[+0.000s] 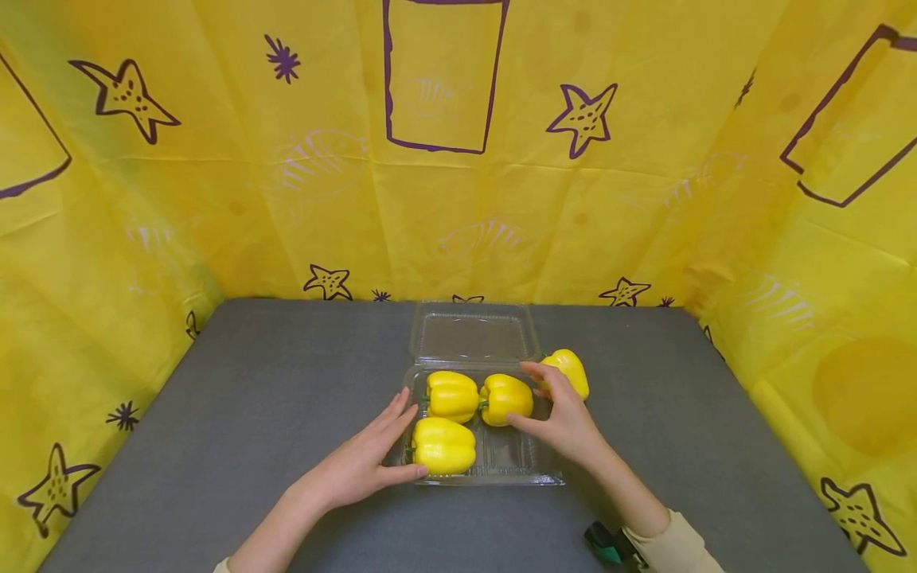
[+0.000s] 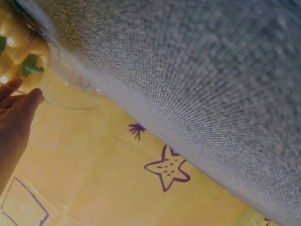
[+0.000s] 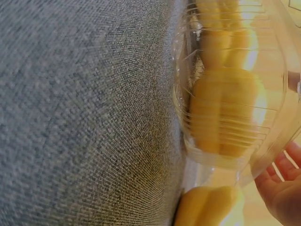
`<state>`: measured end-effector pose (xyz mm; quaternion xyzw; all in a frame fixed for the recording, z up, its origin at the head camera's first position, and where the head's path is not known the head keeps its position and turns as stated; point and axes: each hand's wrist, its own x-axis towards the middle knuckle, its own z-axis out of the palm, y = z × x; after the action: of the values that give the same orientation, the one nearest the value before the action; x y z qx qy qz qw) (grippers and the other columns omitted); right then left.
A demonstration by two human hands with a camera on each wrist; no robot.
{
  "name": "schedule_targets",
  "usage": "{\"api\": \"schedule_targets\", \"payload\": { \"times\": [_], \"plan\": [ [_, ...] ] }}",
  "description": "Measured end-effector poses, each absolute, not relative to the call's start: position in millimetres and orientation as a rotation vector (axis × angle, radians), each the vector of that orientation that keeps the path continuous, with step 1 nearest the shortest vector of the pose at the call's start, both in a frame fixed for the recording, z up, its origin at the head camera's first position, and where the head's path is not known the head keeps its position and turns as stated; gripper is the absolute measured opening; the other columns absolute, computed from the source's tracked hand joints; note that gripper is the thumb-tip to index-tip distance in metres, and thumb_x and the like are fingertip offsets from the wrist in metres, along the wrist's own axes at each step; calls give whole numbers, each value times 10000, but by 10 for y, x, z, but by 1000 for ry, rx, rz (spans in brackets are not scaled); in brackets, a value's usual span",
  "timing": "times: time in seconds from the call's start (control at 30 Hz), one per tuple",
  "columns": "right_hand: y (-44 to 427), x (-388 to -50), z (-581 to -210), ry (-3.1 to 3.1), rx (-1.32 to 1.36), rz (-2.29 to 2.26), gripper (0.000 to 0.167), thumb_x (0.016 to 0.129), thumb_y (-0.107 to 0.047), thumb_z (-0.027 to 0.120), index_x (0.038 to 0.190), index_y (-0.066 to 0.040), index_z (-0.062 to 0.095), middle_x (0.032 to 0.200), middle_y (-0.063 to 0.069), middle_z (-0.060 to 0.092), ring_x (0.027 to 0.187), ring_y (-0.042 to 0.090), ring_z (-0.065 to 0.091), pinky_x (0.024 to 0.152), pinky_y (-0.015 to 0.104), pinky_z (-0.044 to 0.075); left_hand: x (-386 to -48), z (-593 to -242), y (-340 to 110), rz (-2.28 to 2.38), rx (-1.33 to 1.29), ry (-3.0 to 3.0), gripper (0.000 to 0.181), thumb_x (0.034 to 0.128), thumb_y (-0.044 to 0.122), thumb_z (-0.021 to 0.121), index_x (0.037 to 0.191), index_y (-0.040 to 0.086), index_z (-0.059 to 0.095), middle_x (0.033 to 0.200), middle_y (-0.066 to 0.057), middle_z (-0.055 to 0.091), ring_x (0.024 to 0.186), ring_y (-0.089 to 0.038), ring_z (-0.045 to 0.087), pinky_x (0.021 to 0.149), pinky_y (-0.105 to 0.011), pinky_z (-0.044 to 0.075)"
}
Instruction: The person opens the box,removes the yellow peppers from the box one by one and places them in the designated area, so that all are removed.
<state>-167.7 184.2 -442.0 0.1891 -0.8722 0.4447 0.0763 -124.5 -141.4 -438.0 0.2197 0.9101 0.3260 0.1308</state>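
Note:
A clear plastic clamshell box lies with its lid folded back in the head view. Inside it are a back-left yellow bell pepper, a back-right one and a front-left one. Another yellow pepper is outside, beyond the box's right side. My left hand rests at the box's left rim, fingers extended and thumb near the front corner. My right hand is over the right side, thumb and fingers spread beside the back-right pepper; whether they touch it I cannot tell.
The box stands on a grey cloth-covered table. A yellow curtain with dark starfish drawings surrounds the back and sides. A black strap-like device sits at my right wrist.

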Motion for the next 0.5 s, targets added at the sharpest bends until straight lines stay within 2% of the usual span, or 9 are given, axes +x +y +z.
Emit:
{"api": "schedule_targets", "payload": {
  "times": [0.23, 0.5],
  "plan": [
    [1820, -1698, -4457, -2652, 671, 1132, 779, 712, -261, 888, 1354, -49, 500, 1311, 91, 536, 1154, 297, 511, 929, 479, 468, -1242, -4384, -1415, 949, 641, 2644, 983, 825, 616, 667, 1541, 72, 271, 1628, -56, 49, 1476, -253, 110, 1115, -544, 254],
    [1784, -1721, -4448, -2688, 725, 1024, 794, 705, -246, 890, 1368, -56, 498, 1349, 74, 525, 1234, 272, 470, 1022, 485, 407, -1242, -4385, -1416, 950, 632, 2642, 985, 823, 612, 672, 1542, 73, 268, 1629, -53, 50, 1477, -252, 111, 1115, -545, 252]
  ]
}}
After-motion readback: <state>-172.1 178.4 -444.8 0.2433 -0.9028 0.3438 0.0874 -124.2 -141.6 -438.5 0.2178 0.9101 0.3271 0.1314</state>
